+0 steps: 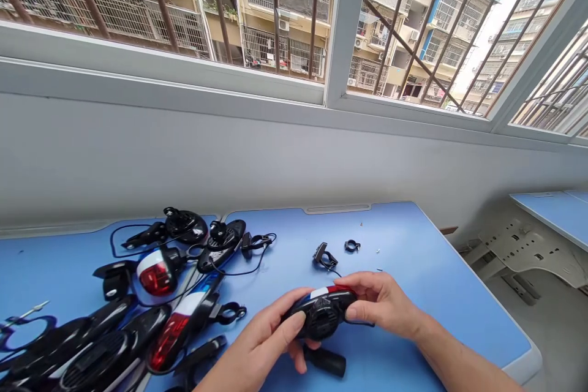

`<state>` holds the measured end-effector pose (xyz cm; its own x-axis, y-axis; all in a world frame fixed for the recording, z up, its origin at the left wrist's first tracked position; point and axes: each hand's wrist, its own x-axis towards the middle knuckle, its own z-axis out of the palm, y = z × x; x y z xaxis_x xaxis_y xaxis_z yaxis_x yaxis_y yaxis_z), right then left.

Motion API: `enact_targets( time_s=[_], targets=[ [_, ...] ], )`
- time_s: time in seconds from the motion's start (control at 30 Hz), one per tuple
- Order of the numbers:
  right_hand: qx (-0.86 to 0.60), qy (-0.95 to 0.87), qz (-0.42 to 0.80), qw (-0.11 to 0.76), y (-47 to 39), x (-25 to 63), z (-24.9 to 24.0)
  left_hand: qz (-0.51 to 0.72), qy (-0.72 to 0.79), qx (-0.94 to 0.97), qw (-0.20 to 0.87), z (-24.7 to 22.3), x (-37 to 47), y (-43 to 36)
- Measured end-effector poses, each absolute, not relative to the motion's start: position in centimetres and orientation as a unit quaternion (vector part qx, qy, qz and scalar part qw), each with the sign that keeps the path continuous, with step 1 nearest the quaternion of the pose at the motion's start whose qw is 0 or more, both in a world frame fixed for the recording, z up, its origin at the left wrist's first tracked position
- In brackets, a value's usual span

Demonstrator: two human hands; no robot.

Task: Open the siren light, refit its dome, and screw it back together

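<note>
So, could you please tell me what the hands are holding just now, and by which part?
Both hands hold one black device with a red, white and blue top: the left hand grips its left end, the right hand its right end, above the blue table.

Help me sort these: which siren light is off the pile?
The siren light held in both hands, left hand and right hand; the others lie heaped at the table's left.

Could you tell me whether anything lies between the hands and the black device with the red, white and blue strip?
Nothing visible does. The left hand and right hand both already grip the black device directly, above the blue table. A black cylindrical piece lies just beneath it.
</note>
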<state>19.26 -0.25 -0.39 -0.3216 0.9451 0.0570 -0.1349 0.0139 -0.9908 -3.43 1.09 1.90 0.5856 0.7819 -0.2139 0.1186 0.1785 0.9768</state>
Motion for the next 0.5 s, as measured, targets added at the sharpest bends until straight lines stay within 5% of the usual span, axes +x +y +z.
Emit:
enact_targets(
  time_s=[0.5],
  targets=[
    [-0.37,-0.676,0.463,0.438,-0.58,20.17,0.25,0.284,0.349,0.589,0.671,1.38,-3.93,1.61]
  ],
)
